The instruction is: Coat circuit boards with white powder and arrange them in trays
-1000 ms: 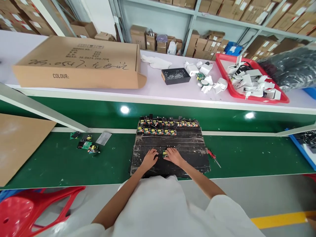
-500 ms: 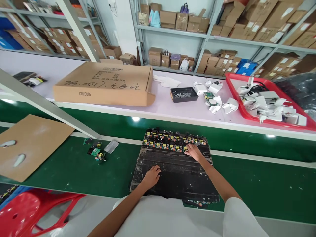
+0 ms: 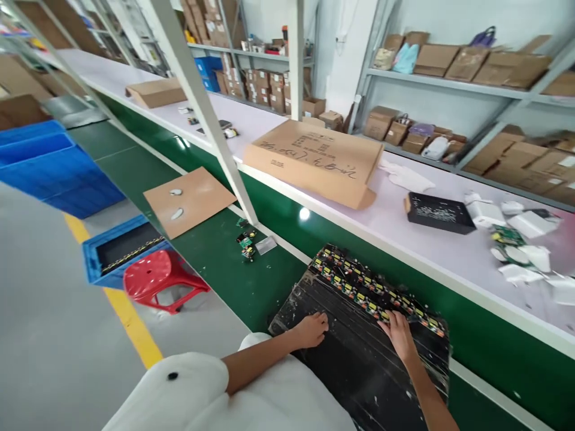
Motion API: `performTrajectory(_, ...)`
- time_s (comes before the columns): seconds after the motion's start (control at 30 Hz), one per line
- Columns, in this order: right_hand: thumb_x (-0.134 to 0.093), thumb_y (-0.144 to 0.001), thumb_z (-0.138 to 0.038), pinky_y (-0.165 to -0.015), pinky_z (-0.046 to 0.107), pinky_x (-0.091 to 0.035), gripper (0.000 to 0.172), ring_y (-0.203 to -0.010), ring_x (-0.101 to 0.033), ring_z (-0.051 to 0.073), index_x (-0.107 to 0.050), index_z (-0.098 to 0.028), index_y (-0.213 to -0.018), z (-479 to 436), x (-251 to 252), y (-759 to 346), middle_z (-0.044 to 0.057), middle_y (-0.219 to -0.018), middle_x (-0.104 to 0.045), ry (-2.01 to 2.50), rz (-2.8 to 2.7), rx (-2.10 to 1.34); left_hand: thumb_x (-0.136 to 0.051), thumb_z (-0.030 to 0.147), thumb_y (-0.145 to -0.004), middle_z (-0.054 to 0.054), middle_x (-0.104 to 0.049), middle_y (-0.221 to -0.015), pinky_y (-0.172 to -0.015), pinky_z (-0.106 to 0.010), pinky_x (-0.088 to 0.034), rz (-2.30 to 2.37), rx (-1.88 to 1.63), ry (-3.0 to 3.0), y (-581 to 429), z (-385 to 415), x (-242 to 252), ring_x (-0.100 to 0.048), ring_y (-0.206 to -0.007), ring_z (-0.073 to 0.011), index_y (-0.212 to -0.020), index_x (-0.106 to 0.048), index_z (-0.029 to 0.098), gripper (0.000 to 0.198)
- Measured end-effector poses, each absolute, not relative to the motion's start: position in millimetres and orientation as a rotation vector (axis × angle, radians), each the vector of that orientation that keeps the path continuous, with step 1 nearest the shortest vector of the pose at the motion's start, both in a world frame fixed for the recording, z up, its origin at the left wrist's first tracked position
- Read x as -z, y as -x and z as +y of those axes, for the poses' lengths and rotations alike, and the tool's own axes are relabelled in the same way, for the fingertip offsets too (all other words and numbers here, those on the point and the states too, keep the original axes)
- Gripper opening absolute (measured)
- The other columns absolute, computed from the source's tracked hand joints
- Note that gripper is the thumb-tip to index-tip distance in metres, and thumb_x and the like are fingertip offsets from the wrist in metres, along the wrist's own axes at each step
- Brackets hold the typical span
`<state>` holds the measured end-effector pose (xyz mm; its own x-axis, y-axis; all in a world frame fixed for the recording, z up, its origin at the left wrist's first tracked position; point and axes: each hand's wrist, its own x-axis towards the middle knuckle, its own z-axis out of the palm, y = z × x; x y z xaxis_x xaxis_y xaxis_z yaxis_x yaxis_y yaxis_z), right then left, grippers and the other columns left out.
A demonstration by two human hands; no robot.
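Note:
A dark, scuffed board [image 3: 354,371] lies on the green bench, with two rows of small circuit boards [image 3: 348,288] carrying yellow parts along its far side. My right hand [image 3: 399,336] is at the near row, its thumb and fingers closed around a circuit board at the row's right end; the fingers partly hide that piece. Resting over the bare near part of the dark board is my left hand [image 3: 313,329]. Its fingers are loosely bent and slightly apart, with nothing visible in them.
Loose circuit boards [image 3: 246,242] and a clear bag [image 3: 266,245] lie left on the bench, near a cardboard sheet [image 3: 193,200]. On the raised shelf are a carton [image 3: 314,152], a black tray [image 3: 438,212] and white charger casings [image 3: 534,224]. A red stool [image 3: 157,272] stands at left.
The view has swung left, bringing blue crates and the floor into sight. My right hand stays at the near row and my left hand stays over the dark board.

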<state>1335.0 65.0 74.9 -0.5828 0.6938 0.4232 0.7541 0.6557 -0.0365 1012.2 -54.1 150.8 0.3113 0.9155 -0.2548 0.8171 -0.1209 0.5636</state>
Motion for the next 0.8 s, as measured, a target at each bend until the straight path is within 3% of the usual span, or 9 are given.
performTrajectory(0.17, -0.028, -0.097, -0.051, -0.076, 0.044, -0.043, 0.052, -0.088, -0.055, 0.031, -0.059, -0.009, -0.103, 30.5, -88.1, -1316.7, 0.019, -0.102, -0.057, 1.25, -2.341, 0.179, -0.052, 0.036, -0.089, -0.008, -0.057, -0.114, -0.086, -0.04, -0.047, 1.622, -0.427, -1.803, -981.2, -61.8, -151.8, -0.057, -0.098, -0.0189, -0.111, -0.057, 0.017, 0.029)
performTrajectory(0.27, -0.03, -0.098, -0.045, -0.081, 0.045, -0.044, 0.044, -0.094, -0.055, 0.031, -0.061, -0.014, -0.096, 6.0, -104.9, -1284.0, 0.018, -0.102, -0.058, 1.19, -2.36, -0.07, -0.047, 0.026, -0.088, -0.006, -0.062, -0.107, -0.091, -0.033, -0.045, 1.707, -0.562, -1.672, -937.4, -64.9, -152.3, -0.057, -0.099, -0.0166, -0.103, -0.061, 0.018, 0.022)
performTrajectory(0.37, -0.031, -0.098, -0.042, -0.08, 0.043, -0.045, 0.039, -0.087, -0.058, 0.028, -0.061, -0.02, -0.086, -8.8, -123.8, -1227.7, 0.013, -0.09, -0.06, 1.13, -2.404, -0.404, -0.038, 0.018, -0.087, -0.006, -0.065, -0.102, -0.09, -0.029, -0.044, 1.871, -0.657, -1.465, -880.6, -73.0, -148.7, -0.058, -0.098, -0.0162, -0.098, -0.063, 0.018, 0.027)
performTrajectory(0.5, -0.027, -0.099, -0.043, -0.076, 0.039, -0.048, 0.042, -0.08, -0.059, 0.025, -0.059, -0.022, -0.082, -10.7, -140.3, -1112.7, 0.01, -0.082, -0.06, 1.087, -2.404, -0.792, -0.032, 0.018, -0.088, -0.007, -0.065, -0.101, -0.082, -0.031, -0.046, 2.059, -0.671, -1.162, -804.4, -94.5, -139.3, -0.06, -0.093, -0.0187, -0.097, -0.062, 0.017, 0.032)
performTrajectory(0.63, -0.027, -0.096, -0.05, -0.069, 0.035, -0.051, 0.043, -0.08, -0.061, 0.024, -0.059, -0.021, -0.093, -2.1, -127.2, -964.5, 0.01, -0.085, -0.061, 1.024, -2.409, -1.072, -0.03, 0.021, -0.091, -0.007, -0.064, -0.088, -0.079, -0.035, -0.046, 2.153, -0.61, -0.939, -743.9, -118.1, -139.8, -0.06, -0.086, -0.0204, -0.087, -0.062, 0.017, 0.033)
performTrajectory(0.73, -0.032, -0.092, -0.055, -0.064, 0.036, -0.054, 0.045, -0.078, -0.064, 0.027, -0.061, -0.021, -0.101, 8.0, -103.9, -850.1, 0.01, -0.084, -0.062, 1.0, -2.415, -1.064, -0.04, 0.026, -0.092, -0.005, -0.063, -0.084, -0.079, -0.038, -0.048, 2.137, -0.574, -0.849, -700.8, -126.6, -148.3, -0.061, -0.083, -0.0199, -0.084, -0.063, 0.017, 0.026)
performTrajectory(0.8, -0.037, -0.092, -0.052, -0.06, 0.036, -0.054, 0.04, -0.08, -0.065, 0.029, -0.063, -0.023, -0.099, 16.7, -92.9, -781.9, 0.01, -0.086, -0.063, 0.904, -2.441, -0.966, -0.052, 0.034, -0.09, -0.006, -0.062, -0.097, -0.079, -0.037, -0.05, 2.086, -0.601, -0.857, -667.8, -125.1, -152.7, -0.06, -0.087, -0.0169, -0.1, -0.06, 0.016, 0.022)
